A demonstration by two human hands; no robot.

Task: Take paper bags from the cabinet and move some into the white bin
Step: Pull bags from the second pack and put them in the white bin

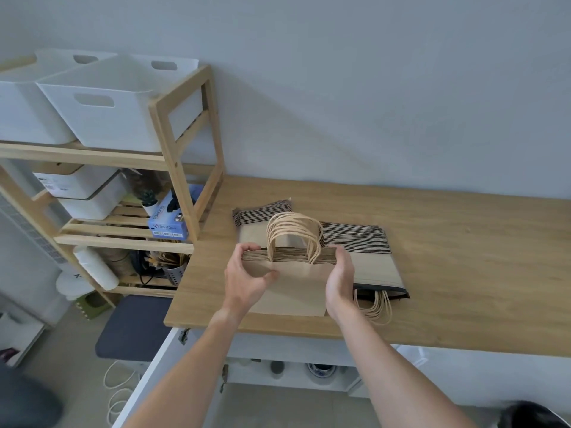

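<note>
With the cabinet door (148,375) open below, both the left hand (247,281) and right hand (340,281) clasp a stack of brown paper bags (293,288) on the wooden countertop (463,257), while the white bin (102,109) on the shelf, its inside hidden, apparently awaits them.

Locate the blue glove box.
Head view, left: the blue glove box sits on the wooden shelf unit's middle shelf, beside a small potted plant.

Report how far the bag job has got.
Done: bags are out on the counter, cabinet door open. In hand: left hand and right hand grip a stack of brown bags. Left: nothing visibly moved to the white bin on the shelf.
</note>
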